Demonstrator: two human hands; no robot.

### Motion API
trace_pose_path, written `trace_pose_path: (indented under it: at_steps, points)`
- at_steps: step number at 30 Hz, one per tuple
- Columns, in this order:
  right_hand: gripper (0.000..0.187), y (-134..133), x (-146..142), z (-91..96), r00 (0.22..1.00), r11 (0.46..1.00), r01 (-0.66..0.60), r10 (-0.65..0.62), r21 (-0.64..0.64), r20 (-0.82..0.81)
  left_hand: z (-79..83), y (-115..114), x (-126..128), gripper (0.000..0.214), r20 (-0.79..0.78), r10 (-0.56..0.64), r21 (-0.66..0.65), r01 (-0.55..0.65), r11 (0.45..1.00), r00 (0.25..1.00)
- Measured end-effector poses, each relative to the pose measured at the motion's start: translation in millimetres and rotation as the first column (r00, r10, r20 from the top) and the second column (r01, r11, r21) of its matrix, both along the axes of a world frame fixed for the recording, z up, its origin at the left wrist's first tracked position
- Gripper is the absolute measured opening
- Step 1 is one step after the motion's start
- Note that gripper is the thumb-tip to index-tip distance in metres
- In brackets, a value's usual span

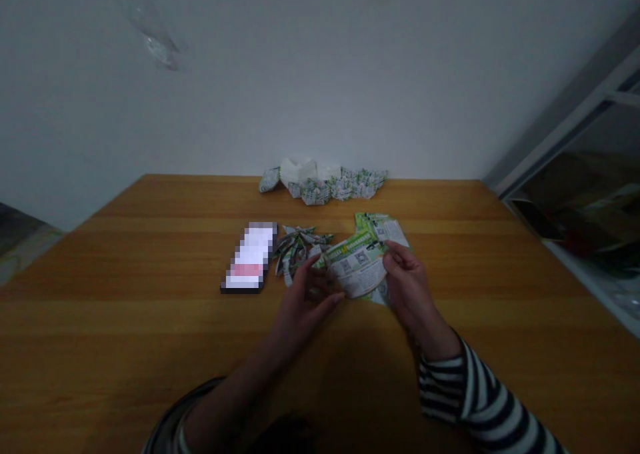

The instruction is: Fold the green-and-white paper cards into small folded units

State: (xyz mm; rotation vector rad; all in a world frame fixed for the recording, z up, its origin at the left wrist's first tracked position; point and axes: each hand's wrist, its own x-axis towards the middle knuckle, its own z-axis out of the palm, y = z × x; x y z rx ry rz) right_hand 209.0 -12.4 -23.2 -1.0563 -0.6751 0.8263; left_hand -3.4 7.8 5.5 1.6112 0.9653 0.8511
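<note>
A green-and-white printed paper leaflet [357,264] with QR codes is curved up between my two hands above the wooden table [125,321]. My right hand [407,287] grips its right side, fingers on the printed face. My left hand [305,304] pinches its lower left edge. Part of the sheet's far end lies flat beyond my fingers. Just left of my left hand lies a small heap of folded paper pieces [299,247] in the same print.
A phone [249,257] with a blurred screen lies left of the heap. A long linked chain of folded paper [323,182] stands at the table's far edge against a white wall [320,74]. A window frame [575,124] rises at the right.
</note>
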Motion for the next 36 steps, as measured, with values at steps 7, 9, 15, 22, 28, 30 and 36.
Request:
trace_pose_path:
  at_steps: [7,9,15,22,28,30,36]
  points:
    - [0.04,-6.9,-9.6,9.4,0.98,0.986,-0.169,0.167,-0.01,-0.11,-3.2,15.2,-6.2,0.031,0.029,0.154,0.04,-0.155,0.987,0.988]
    - [0.037,-6.7,-11.4,8.9,0.983,0.987,-0.159,0.156,-0.029,-0.092,0.2,16.5,-7.1,0.028,0.151,0.106,-0.068,-0.096,0.993,0.983]
    - [0.027,-9.9,-20.8,-1.6,0.993,0.996,-0.048,0.056,-0.079,0.105,-0.8,11.3,-3.1,0.037,0.278,0.008,-0.415,0.113,0.903,0.96]
    - [0.061,-18.6,-41.1,7.0,0.987,0.989,-0.144,0.142,0.023,0.07,-5.9,10.2,-2.2,0.044,0.292,0.196,-0.402,-0.066,0.913,0.936]
    - [0.053,-20.1,-27.0,-2.0,0.883,0.961,-0.275,0.247,0.013,0.399,-8.2,19.4,-9.7,0.073,0.355,0.36,-0.467,-0.17,0.868,0.863]
    - [0.043,-21.1,-19.2,-4.0,0.718,0.92,-0.39,0.323,-0.028,0.616,-9.6,22.5,-12.1,0.077,0.407,0.404,-0.48,-0.185,0.858,0.819]
    - [0.048,-19.8,-16.0,-9.3,0.569,0.957,-0.286,0.21,-0.048,0.795,-13.5,22.4,-12.6,0.051,0.565,0.227,-0.418,0.038,0.908,0.793]
